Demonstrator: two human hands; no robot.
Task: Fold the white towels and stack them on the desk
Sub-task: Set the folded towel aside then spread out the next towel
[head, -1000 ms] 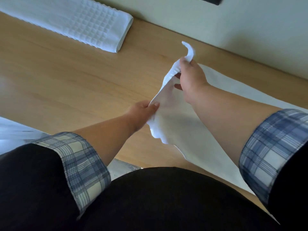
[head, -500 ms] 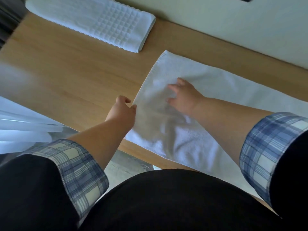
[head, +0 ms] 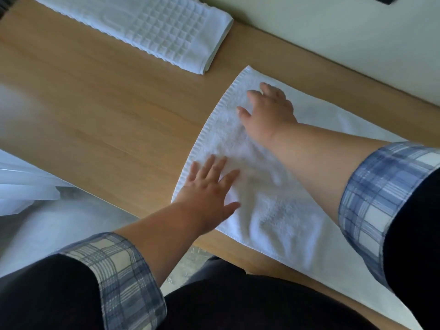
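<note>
A white towel (head: 281, 217) lies spread flat on the wooden desk (head: 107, 120), running from the centre toward the lower right. My left hand (head: 209, 189) rests palm down on its near left corner, fingers spread. My right hand (head: 269, 108) presses flat on the towel near its far left corner, fingers apart. Neither hand grips the cloth. A second white towel (head: 166, 32), folded into a long strip with a waffle pattern, lies at the far left of the desk by the wall.
A pale wall (head: 333, 32) runs along the desk's far edge. Below the desk's near left edge, sheer white fabric (head: 21, 182) and a grey floor show. My dark top and plaid cuffs fill the bottom of the view.
One second ago both hands held the towel's left end lifted. It has since been laid flat, and both hands now rest open on it, the left having moved onto the cloth.
</note>
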